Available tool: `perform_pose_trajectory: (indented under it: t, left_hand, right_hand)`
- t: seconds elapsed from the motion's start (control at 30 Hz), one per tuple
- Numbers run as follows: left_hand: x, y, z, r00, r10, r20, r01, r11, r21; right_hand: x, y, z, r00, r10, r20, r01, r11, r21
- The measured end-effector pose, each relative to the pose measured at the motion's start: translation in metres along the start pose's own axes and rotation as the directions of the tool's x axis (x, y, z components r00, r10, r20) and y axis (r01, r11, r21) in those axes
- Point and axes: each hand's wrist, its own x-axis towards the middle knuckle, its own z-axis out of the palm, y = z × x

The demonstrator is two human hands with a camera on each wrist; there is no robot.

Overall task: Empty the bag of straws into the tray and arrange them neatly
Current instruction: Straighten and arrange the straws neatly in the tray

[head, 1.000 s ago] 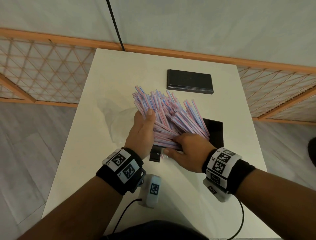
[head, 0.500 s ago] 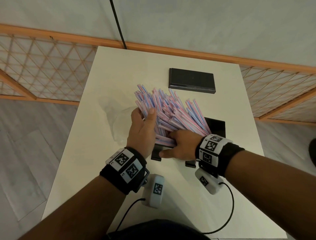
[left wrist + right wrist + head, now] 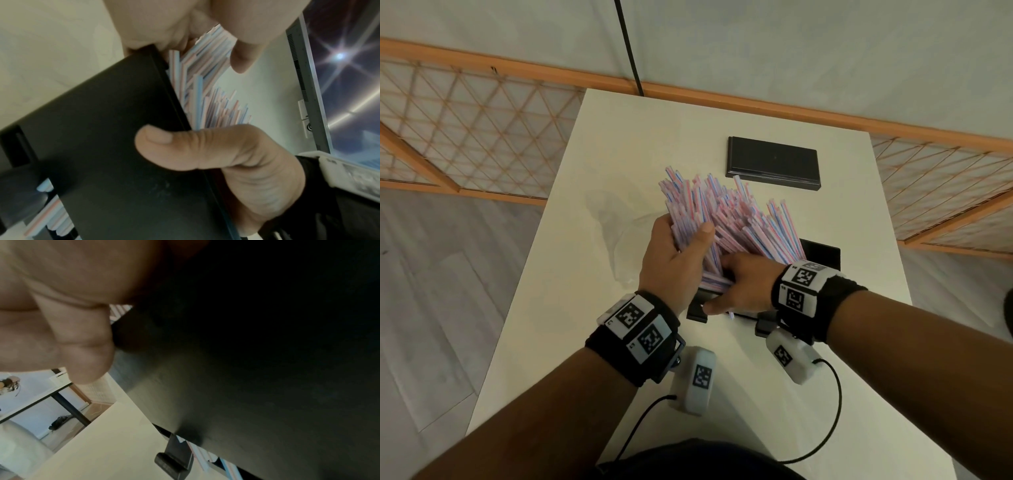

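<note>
A thick pile of pink and blue striped straws (image 3: pixel 736 219) lies fanned out and slanted in a black footed tray (image 3: pixel 823 255) at mid-table. My left hand (image 3: pixel 685 240) grips the pile's left side, thumb curled over the top. My right hand (image 3: pixel 736 284) pinches the tray's near wall (image 3: pixel 107 129): its thumb (image 3: pixel 164 144) lies on the outside and its fingers reach in among the straw ends. The emptied clear bag (image 3: pixel 613 233) lies crumpled to the left of the tray. In the right wrist view the dark tray wall (image 3: pixel 257 369) fills most of the picture.
A flat black lid (image 3: pixel 774 162) lies behind the straws near the table's far edge. The white table (image 3: pixel 739 394) is narrow, with an orange lattice fence (image 3: pixel 482 130) beyond it. Wrist camera cables hang near the table's front edge.
My right hand has slid left along the tray's near wall, its wrist swinging in over the tray. My left thumb has closed further over the straw bundle.
</note>
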Motion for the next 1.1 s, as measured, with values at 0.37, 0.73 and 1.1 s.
perform_pose_trajectory:
  t: [0.37,0.73,1.1]
  left_hand:
    - [0.004,-0.006,0.003,1.0,0.005,0.018,-0.003,0.994,-0.109]
    - [0.003,-0.006,0.005,0.998,0.059,-0.032,-0.062,0.994,-0.092]
    - [0.008,0.0,-0.006,0.992,0.102,-0.08,-0.106,0.993,-0.049]
  right_hand:
    - [0.008,-0.015,0.0,0.993,-0.033,0.114,0.027,0.998,0.056]
    - [0.007,-0.021,0.003,0.972,-0.217,-0.089,0.224,0.972,0.072]
    - [-0.01,-0.012,0.008,0.974,-0.144,-0.172,0.126,0.985,-0.115]
